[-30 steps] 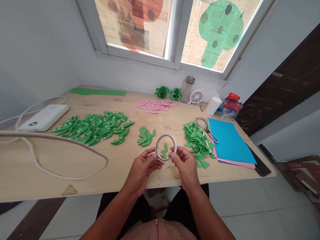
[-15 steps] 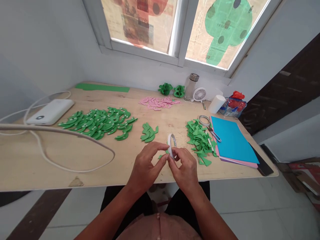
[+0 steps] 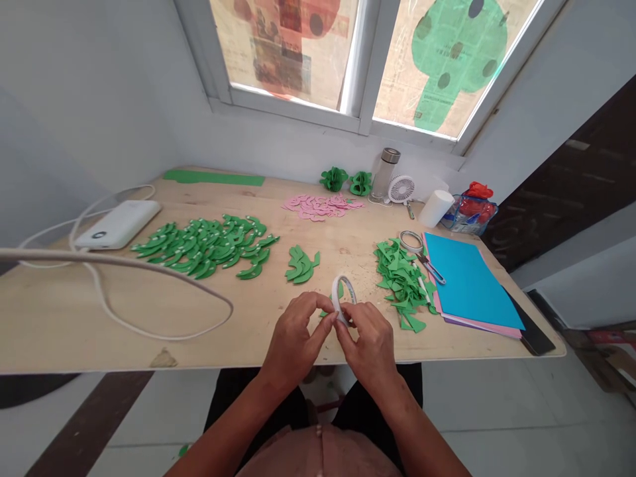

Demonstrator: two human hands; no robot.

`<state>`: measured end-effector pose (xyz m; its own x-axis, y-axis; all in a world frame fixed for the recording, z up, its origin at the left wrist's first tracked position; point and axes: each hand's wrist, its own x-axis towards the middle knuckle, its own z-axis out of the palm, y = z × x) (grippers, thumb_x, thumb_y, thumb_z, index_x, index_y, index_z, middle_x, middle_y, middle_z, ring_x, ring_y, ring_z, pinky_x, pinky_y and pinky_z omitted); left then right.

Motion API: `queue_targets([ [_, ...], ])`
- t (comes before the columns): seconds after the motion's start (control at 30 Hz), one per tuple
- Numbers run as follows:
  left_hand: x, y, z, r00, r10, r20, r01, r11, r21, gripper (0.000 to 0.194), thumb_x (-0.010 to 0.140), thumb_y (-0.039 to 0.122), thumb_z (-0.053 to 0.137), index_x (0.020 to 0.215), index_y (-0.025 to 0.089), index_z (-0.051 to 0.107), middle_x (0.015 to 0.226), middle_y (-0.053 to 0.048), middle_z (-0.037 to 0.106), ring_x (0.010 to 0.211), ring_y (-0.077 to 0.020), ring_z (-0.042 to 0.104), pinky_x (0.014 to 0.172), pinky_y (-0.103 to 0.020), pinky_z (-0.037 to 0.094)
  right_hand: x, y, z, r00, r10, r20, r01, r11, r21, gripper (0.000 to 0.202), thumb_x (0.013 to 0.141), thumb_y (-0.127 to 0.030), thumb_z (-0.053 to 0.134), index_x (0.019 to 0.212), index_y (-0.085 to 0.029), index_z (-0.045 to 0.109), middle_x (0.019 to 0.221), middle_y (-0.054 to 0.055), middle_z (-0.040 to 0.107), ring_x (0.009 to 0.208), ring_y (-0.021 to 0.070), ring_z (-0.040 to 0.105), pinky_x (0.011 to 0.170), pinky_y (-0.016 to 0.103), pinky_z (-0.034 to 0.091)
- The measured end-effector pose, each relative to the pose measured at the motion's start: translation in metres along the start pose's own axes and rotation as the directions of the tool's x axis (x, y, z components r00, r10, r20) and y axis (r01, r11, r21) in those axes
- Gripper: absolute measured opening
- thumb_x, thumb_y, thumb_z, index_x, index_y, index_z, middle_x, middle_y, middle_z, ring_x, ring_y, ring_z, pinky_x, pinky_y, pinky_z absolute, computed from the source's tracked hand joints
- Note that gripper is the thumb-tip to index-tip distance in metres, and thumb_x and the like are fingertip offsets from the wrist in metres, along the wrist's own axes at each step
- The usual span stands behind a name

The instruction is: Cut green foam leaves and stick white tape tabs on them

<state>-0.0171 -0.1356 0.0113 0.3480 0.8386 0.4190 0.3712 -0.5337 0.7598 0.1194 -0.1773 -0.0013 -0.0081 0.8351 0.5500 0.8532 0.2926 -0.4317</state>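
Note:
A roll of white tape (image 3: 336, 296) stands on edge between my hands, near the front of the table. My right hand (image 3: 366, 334) grips its lower right side with thumb and fingers. At the roll's lower left edge, the thumb and forefinger of my left hand (image 3: 297, 331) are pinched on the tape; whether a loose end is between them is too small to tell. Behind the roll lies a green paper piece (image 3: 340, 290), partly hidden. A small stack of curved green pieces (image 3: 301, 265) rests just beyond my left hand.
Green pieces with white spots (image 3: 201, 245) are heaped left, beside a power bank (image 3: 119, 224) and looping white cable (image 3: 149, 336). Right are green scraps (image 3: 403, 275), a second tape roll (image 3: 411, 240), a cutter (image 3: 431, 267) and blue sheets (image 3: 470, 278). Pink pieces (image 3: 320, 207) lie behind.
The tape roll has tilted and turned so more of its ring opening shows. Both hands stay at it, fingers closed together at its lower edge. The whole view has shifted slightly.

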Motion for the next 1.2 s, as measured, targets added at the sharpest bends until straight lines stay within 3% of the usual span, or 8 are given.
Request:
queue_targets([
  [0.27,-0.011,0.005,0.001,0.966,0.248,-0.077,-0.237,0.962,0.133,0.01,0.084,0.012,0.052,0.081,0.021,0.052,0.092,-0.006,0.06,0.089,-0.0188,0.057,0.079,-0.032,0.047,0.0,0.003,0.002,0.996,0.076,-0.036,-0.072,0.993,0.098,0.024,0.084,-0.016,0.049,0.105,-0.017,0.059,0.074,0.005,0.064,0.067,0.0182,0.054,0.062,0.029,0.042],
  [0.4,-0.014,0.009,0.001,0.953,0.286,-0.097,-0.272,0.953,0.132,0.012,0.082,0.009,0.054,0.084,0.021,0.052,0.091,-0.005,0.06,0.087,-0.0175,0.057,0.078,-0.031,0.047,0.001,0.001,0.002,0.995,0.043,-0.084,-0.032,0.991,0.128,0.03,0.085,-0.016,0.048,0.114,-0.016,0.054,0.078,0.005,0.064,0.065,0.0173,0.053,0.062,0.03,0.043],
  [0.53,-0.014,0.01,0.001,0.968,0.214,-0.129,-0.21,0.977,0.043,0.012,0.084,0.01,0.053,0.085,0.022,0.052,0.089,-0.004,0.058,0.088,-0.0173,0.057,0.077,-0.03,0.048,0.003,-0.004,-0.001,0.998,0.028,-0.055,-0.018,0.981,0.191,0.015,0.087,-0.018,0.047,0.092,-0.018,0.061,0.073,0.004,0.063,0.064,0.0159,0.052,0.06,0.029,0.041],
  [0.67,-0.015,0.009,0.0,0.991,0.026,-0.13,-0.041,0.993,-0.109,0.022,0.085,0.018,0.053,0.106,0.023,0.051,0.1,-0.006,0.058,0.093,-0.0187,0.057,0.082,-0.034,0.048,0.005,-0.008,-0.003,0.968,0.252,-0.017,-0.223,0.882,0.416,0.009,0.085,-0.025,0.054,0.08,-0.02,0.06,0.066,0.0,0.059,0.058,0.0125,0.049,0.055,0.025,0.039],
  [0.8,-0.019,0.006,0.003,0.989,-0.123,-0.082,0.103,0.97,-0.222,0.032,0.085,0.023,0.054,0.116,0.024,0.048,0.108,-0.006,0.056,0.093,-0.0182,0.058,0.084,-0.035,0.049,0.005,-0.01,-0.001,0.906,0.417,0.064,-0.372,0.717,0.59,0.011,0.083,-0.03,0.056,0.078,-0.02,0.056,0.062,-0.003,0.053,0.053,0.0102,0.044,0.05,0.023,0.038],
  [0.97,-0.024,0.008,0.011,0.98,-0.196,0.024,0.196,0.95,-0.242,0.043,0.082,0.022,0.056,0.124,0.025,0.044,0.107,-0.006,0.058,0.093,-0.0191,0.059,0.084,-0.035,0.049,0.004,-0.013,0.005,0.887,0.45,0.106,-0.395,0.618,0.679,0.012,0.087,-0.031,0.05,0.085,-0.02,0.054,0.069,-0.001,0.057,0.062,0.012,0.053,0.056,0.023,0.043],
  [1.1,-0.025,0.011,0.016,0.974,-0.218,0.055,0.225,0.932,-0.284,0.048,0.082,0.021,0.055,0.127,0.026,0.042,0.112,-0.007,0.059,0.088,-0.0175,0.061,0.08,-0.033,0.05,0.004,-0.019,0.005,0.893,0.434,0.118,-0.395,0.63,0.668,0.012,0.089,-0.03,0.045,0.088,-0.02,0.053,0.07,-0.001,0.059,0.062,0.0125,0.056,0.055,0.023,0.044],
  [1.2,-0.024,0.014,0.016,0.968,-0.236,0.087,0.252,0.903,-0.349,0.047,0.082,0.022,0.054,0.128,0.027,0.044,0.11,-0.005,0.062,0.077,-0.0149,0.062,0.073,-0.03,0.051,0.004,-0.021,0.001,0.923,0.382,0.044,-0.332,0.733,0.594,0.011,0.09,-0.026,0.043,0.091,-0.021,0.053,0.074,0.001,0.062,0.068,0.0143,0.059,0.061,0.026,0.046],
])
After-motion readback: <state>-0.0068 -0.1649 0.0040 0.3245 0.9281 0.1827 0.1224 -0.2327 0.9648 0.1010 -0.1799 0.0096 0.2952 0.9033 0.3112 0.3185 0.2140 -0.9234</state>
